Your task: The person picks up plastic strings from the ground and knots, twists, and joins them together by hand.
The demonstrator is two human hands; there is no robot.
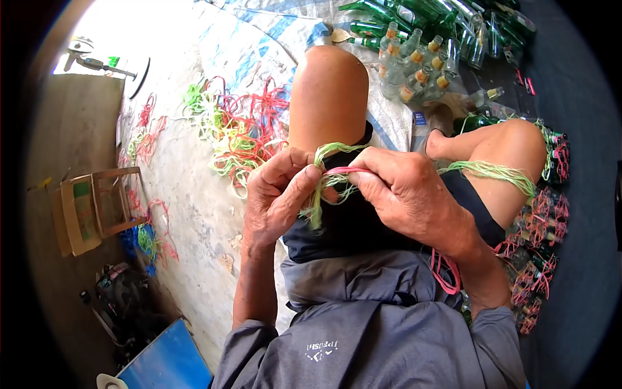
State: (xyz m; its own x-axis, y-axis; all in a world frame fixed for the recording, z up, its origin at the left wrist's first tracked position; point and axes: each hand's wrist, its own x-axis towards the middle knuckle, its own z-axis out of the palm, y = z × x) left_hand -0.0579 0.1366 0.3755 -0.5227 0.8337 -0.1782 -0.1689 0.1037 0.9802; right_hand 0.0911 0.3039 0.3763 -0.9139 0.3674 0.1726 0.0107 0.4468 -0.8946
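Observation:
Above my lap, my left hand pinches a bundle of light green strings between thumb and fingers. Close by on its right, my right hand is closed on a pink string that runs across to the green bundle. Loose green ends hang below my left fingertips, and the fingers partly hide where pink and green meet. Another bundle of green strings lies over my right thigh. Below my right forearm hangs a loop of pink string.
Tangled green and red strings lie on the floor ahead to the left. Clear bottles stand near green bottles. String-wrapped bottles line the right. A cardboard box and blue panel are at left.

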